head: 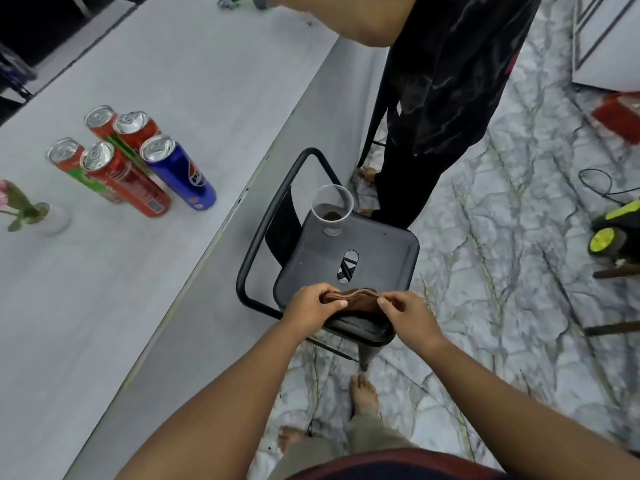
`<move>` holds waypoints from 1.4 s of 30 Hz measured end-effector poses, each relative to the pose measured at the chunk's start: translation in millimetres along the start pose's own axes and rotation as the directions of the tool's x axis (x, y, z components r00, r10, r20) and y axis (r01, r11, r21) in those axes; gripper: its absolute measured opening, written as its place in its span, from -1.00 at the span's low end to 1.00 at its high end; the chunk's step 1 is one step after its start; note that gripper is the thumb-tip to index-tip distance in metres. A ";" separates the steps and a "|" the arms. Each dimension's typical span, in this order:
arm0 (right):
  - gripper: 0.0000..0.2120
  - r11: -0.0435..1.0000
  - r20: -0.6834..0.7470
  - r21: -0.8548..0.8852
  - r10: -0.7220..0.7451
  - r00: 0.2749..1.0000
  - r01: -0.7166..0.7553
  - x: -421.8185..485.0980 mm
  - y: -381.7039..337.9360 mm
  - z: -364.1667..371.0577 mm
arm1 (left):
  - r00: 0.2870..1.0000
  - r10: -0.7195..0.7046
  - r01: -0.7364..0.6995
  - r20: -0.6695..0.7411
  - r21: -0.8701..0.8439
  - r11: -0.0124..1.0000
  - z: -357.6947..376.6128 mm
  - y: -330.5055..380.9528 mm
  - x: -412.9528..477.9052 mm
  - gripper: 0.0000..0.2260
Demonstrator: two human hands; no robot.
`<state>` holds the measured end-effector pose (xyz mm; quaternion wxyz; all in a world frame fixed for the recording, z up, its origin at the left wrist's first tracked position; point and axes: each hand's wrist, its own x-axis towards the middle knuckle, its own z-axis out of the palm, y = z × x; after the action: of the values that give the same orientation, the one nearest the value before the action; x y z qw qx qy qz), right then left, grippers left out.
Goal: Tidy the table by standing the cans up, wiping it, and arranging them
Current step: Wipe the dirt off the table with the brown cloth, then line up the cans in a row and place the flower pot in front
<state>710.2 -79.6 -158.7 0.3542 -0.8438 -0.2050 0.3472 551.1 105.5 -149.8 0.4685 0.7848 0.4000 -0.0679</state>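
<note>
- A brown cloth [351, 301], folded into a thick band, is sitting at the near edge of a black metal chair's [381, 258] seat; whether it is resting on the seat or held just above it is hard to tell.
- The left hand [311, 306] is pinching the cloth's left end, fingers curled around it.
- The right hand [410, 313] is pinching the right end between thumb and fingertips.
- A clear plastic cup [331, 209] with a little brown liquid is standing at the far edge of the chair seat.
- Left of the chair, the grey table [207, 64] is carrying the cans, well apart from the hands.
- Four red cans [128, 178] and one blue can [180, 174] are standing upright in a tight cluster, touching one another, with the blue can nearest the chair.
- Farther left of the chair, past the cans, a small white vase [52, 218] is holding a pink flower.
- Beyond the chair, a second person [450, 81] in dark clothes is standing barefoot on the marble-patterned floor.
</note>
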 end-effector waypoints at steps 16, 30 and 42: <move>-0.63 0.909 0.060 -0.273 -0.311 0.948 0.315 -41.6 -60.1 3.9 | 0.899 0.286 -0.175 -0.331 0.326 0.929 -26.4 13.3 -97.5 -0.56; -0.48 0.631 0.313 -0.250 -0.665 0.678 0.735 -98.2 -183.4 108.1 | 0.704 0.159 0.041 -0.692 0.264 0.964 -122.8 -80.0 -222.6 -0.72; -0.44 0.599 0.349 -0.317 -0.648 0.677 0.736 -123.2 -236.8 168.8 | 0.661 0.151 0.107 -0.735 0.292 0.950 -173.0 -142.2 -250.6 -0.62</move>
<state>479.9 81.9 -14.9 0.2422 -0.7141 -0.6227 0.2087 238.3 134.9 -30.6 0.1335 0.8109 0.5317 0.2049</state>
